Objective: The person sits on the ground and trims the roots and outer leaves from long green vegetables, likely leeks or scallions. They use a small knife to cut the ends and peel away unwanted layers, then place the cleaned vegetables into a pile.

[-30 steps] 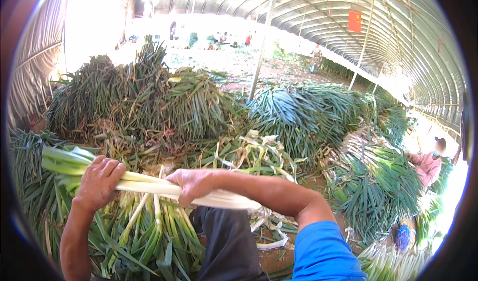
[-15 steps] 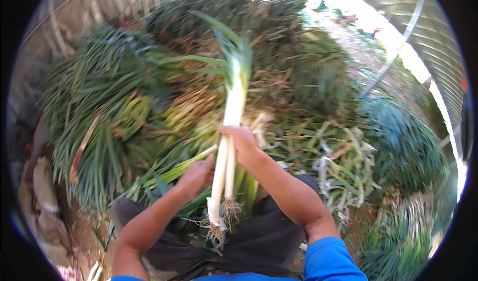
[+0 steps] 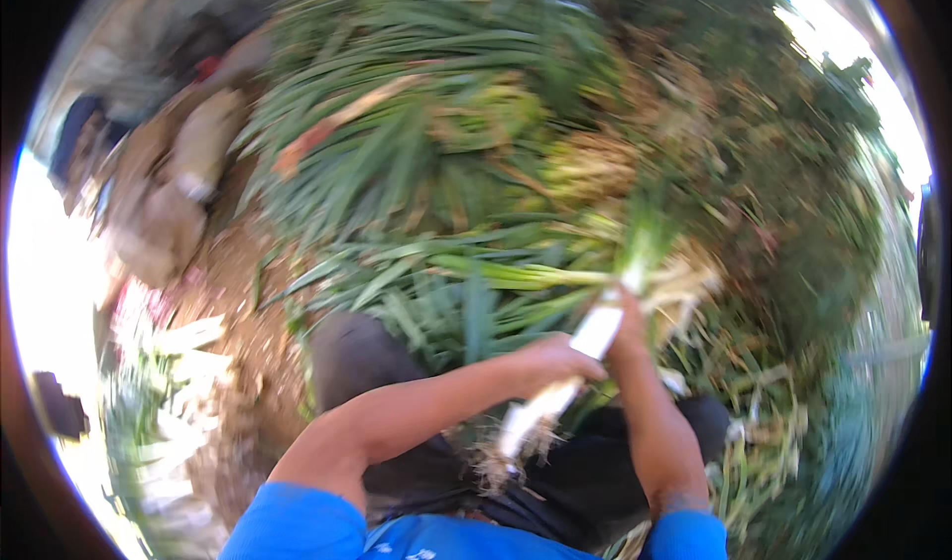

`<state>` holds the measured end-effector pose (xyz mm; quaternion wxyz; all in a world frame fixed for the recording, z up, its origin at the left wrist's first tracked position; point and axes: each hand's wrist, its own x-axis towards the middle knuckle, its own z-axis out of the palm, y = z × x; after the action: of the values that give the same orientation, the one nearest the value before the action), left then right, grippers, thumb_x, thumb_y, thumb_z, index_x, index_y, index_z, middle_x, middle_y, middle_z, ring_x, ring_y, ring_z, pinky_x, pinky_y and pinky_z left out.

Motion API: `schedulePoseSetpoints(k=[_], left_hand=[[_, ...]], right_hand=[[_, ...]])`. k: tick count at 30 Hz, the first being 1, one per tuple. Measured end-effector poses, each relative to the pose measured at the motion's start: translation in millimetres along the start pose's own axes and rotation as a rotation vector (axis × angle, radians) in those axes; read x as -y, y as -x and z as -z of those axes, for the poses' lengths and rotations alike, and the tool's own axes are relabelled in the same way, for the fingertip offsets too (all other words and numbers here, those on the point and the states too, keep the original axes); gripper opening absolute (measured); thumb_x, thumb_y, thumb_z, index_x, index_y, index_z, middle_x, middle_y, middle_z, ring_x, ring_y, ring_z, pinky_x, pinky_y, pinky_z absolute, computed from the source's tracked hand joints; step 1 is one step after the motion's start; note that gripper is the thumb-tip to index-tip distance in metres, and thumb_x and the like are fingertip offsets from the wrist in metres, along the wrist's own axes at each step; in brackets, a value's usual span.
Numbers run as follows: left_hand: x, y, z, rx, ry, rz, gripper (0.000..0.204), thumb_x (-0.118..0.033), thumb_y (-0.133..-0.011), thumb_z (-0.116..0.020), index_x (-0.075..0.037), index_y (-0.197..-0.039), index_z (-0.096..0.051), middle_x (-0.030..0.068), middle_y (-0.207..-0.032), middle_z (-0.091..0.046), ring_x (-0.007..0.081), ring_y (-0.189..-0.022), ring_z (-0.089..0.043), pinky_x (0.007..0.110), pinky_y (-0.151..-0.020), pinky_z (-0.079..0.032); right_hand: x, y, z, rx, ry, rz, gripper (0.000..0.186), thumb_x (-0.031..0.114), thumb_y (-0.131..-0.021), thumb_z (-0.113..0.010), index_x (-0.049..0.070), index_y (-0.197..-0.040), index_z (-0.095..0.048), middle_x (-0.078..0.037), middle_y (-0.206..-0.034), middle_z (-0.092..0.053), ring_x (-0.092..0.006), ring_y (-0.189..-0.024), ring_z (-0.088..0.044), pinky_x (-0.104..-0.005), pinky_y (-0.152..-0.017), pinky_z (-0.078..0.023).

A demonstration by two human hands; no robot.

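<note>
White-shanked leeks (image 3: 595, 331) slant across my lap, roots (image 3: 501, 458) low toward me and green leaves pointing up and away. Around the upper part of the white shank, just under the leaves, my right hand (image 3: 629, 324) is closed. My left hand (image 3: 558, 362) grips lower down, its thumb lying across the shank. Motion blur hides how many stalks are in the grasp. Just beyond the hands, loose green leek leaves (image 3: 516, 274) reach toward the held bunch.
A large heap of leeks (image 3: 416, 153) spreads in front of me, with a darker green pile (image 3: 783, 163) at right. Pale trimmings (image 3: 759, 451) lie by my right knee. Brown sacks (image 3: 198, 163) stand at left beside bare soil (image 3: 243, 262). Stripped white stalks (image 3: 178, 401) lie lower left.
My view has swung left. My left hand has come from beside the leeks onto their lower shank. The leeks have tilted, leaves leaning right, and my right hand still holds them.
</note>
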<state>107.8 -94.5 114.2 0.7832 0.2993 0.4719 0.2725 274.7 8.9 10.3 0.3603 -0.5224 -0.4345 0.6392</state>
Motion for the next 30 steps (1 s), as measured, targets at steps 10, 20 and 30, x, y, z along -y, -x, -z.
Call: schedulePoseSetpoints(k=[10,20,30], left_hand=[[-9.2,90.7,-6.9,-0.064,0.014,-0.336,0.045,-0.012,-0.079,-0.079,0.012,-0.113,-0.062,0.0208,-0.089,-0.071,0.0311,-0.073,-0.073,0.045,-0.067,-0.060],[-10.5,273.1,46.7,-0.417,0.121,-0.754,0.044,-0.011,-0.075,-0.078,0.010,-0.110,-0.062,0.0178,-0.086,-0.069,0.0209,-0.065,-0.069,0.035,-0.056,-0.058],[54.6,581.8,61.9,-1.182,0.266,-1.242,0.033,-0.024,-0.092,-0.072,0.006,-0.105,-0.069,0.0090,-0.079,-0.064,0.0101,-0.056,-0.058,0.019,-0.043,-0.049]], right_hand=[[68.4,61.9,-43.0,0.044,-0.279,0.085,0.030,0.037,-0.100,-0.058,0.007,-0.103,-0.058,-0.006,-0.085,-0.063,-0.0194,-0.075,-0.063,-0.0346,-0.070,-0.052],[145.8,128.2,-195.7,0.776,-0.334,0.144,0.062,0.038,-0.106,-0.056,0.009,-0.158,-0.037,-0.014,-0.138,-0.060,-0.0221,-0.116,-0.064,-0.0355,-0.094,-0.055],[3.9,-88.5,-74.8,0.695,0.067,-0.118,0.065,0.044,-0.095,-0.069,0.008,-0.146,-0.050,-0.018,-0.139,-0.057,-0.0349,-0.119,-0.057,-0.0438,-0.096,-0.049]])
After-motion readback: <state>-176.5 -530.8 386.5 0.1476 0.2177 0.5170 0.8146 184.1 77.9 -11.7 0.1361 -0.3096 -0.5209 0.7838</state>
